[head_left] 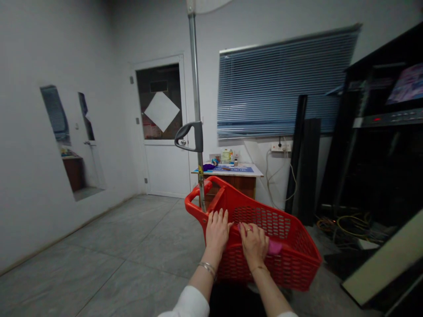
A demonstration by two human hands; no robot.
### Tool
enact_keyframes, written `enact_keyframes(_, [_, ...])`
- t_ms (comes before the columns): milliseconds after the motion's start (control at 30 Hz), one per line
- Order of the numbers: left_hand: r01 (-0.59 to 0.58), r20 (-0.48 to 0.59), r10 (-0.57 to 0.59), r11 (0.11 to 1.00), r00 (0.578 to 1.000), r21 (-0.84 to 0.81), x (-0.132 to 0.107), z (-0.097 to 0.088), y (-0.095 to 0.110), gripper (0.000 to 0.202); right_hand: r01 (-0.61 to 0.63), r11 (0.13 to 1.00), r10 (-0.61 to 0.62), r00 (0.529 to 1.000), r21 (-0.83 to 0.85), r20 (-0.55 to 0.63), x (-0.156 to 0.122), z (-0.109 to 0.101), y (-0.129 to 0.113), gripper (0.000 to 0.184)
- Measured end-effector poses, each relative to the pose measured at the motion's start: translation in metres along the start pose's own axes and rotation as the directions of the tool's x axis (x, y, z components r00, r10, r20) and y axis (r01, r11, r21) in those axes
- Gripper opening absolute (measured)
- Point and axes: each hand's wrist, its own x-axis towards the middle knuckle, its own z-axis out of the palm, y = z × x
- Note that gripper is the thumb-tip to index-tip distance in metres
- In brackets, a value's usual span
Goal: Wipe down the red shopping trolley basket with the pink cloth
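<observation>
A red plastic shopping cart [231, 264] with slotted sides stands in front of me, its handle end to the left. My left hand [217, 232] rests on the near side's top edge close to the handle, fingers stretched out and holding nothing. Just right of it, my right hand [254, 244] is bent over the same rim, closed on a pink cloth [274, 247]. Part of the cloth sticks out past the hand; the rest is hidden beneath the fingers. A metal pole [195, 79] with a grey grip [198, 136] rises from the handle end.
Behind the cart is a small table [257, 171] with bottles and a purple cloth [208, 167]. A white door [165, 171] and wall mirror [81, 154] are to the left. At right stand a black equipment rack [350, 145], loose cables [353, 226] and a leaning pale panel [380, 259].
</observation>
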Motion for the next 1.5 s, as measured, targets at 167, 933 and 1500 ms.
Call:
enact_keyframes(167, [-0.003, -0.012, 0.003, 1.0, 1.0, -0.008, 0.0, 0.001, -0.002, 0.045, 0.085, 0.996, -0.086, 0.996, 0.014, 0.007, -0.005, -0.004, 0.036, 0.03])
enact_keyframes(933, [-0.015, -0.02, 0.014, 0.999, 1.0, -0.035, -0.001, 0.001, 0.003, 0.048, 0.028, 1.0, -0.028, 0.999, -0.003, -0.031, -0.002, -0.001, 0.039, 0.034])
enact_keyframes(1500, [-0.062, -0.019, 0.06, 0.993, 0.998, -0.098, -0.002, -0.006, 0.004, 0.037, -0.011, 0.995, 0.002, 0.996, -0.104, -0.086, -0.004, 0.0, 0.047, 0.027])
